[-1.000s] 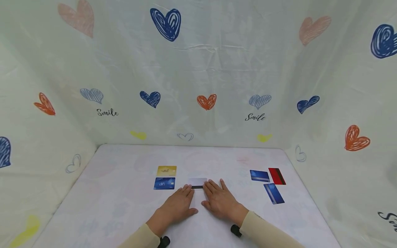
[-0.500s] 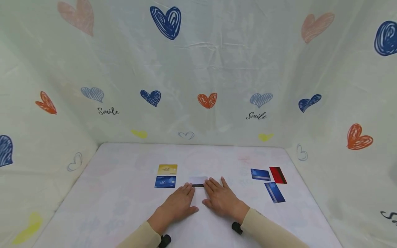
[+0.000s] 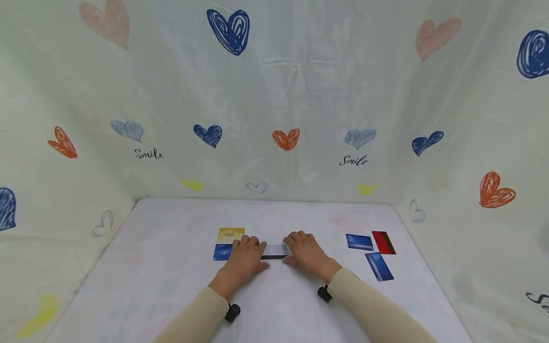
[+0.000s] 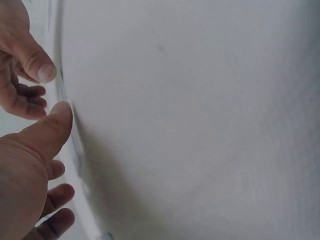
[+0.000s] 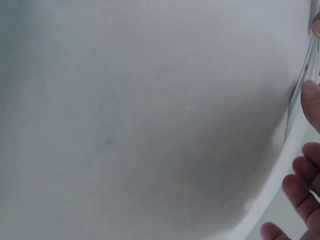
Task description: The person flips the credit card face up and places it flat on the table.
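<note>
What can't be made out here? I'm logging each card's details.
- White card: head view, both ends lie under the left hand and right hand; whether the fingers grip it is unclear.
- Blue card: partly covered by the left hand, print too small.
- Yellow card: print too small.
- Wrist views: blurred, only the white surface and hand edges show.

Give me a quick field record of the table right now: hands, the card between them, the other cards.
left hand: fingers curled at white card's left end
right hand: fingers curled at its right end
white card: flat, dark stripe along near edge
left group: yellow card, blue card partly under left hand
right group: two blue cards, red card
table: white cloth
</note>
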The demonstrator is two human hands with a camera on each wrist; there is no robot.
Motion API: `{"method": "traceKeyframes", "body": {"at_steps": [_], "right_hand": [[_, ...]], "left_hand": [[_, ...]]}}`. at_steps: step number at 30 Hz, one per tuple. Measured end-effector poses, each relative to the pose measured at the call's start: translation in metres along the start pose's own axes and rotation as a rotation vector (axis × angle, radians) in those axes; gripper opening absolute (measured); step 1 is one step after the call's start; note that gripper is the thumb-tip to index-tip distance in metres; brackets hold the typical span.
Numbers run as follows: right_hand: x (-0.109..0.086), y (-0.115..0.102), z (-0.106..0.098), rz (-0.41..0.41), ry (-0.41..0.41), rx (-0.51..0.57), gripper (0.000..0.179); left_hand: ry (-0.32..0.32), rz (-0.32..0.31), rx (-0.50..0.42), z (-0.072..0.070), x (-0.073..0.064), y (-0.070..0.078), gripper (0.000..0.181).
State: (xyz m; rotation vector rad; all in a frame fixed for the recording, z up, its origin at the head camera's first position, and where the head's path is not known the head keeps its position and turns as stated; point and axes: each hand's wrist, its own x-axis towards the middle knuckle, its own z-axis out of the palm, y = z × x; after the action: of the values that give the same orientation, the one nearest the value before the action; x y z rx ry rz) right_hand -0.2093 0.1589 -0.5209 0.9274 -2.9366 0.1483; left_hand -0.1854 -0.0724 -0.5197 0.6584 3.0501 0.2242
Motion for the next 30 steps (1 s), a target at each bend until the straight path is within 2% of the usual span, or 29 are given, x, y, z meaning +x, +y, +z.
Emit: {"method": "traceKeyframes", "body": {"at_steps": [8,14,18,22,27,30], "right_hand": [[0.009,0.0,0.002,0.042,-0.075,0.047,0.045],[0.013,0.001,0.001,0.08,-0.117,0.086,0.045],[0.013,0.001,0.003,0.093,-0.109,0.103,0.047],[0.013,0.0,0.003,0.06,-0.096,0.102,0.044],[0.013,-0.002,0.002,0.036,-0.084,0.062,0.044],[0.012,-0.004,0.003,0.031,-0.053,0.034,0.05]], "left_hand": [[-0.027,-0.027,0.004,0.002,0.006,-0.005,0.063],[-0.034,-0.04,0.004,0.004,0.008,-0.004,0.064],[-0.024,-0.054,-0.023,0.005,0.008,-0.004,0.065],[-0.018,-0.063,-0.054,0.002,0.009,-0.005,0.063],[0.01,-0.027,-0.016,0.0,0.011,-0.009,0.061],[0.039,-0.001,0.032,-0.002,0.011,-0.011,0.06]]}}
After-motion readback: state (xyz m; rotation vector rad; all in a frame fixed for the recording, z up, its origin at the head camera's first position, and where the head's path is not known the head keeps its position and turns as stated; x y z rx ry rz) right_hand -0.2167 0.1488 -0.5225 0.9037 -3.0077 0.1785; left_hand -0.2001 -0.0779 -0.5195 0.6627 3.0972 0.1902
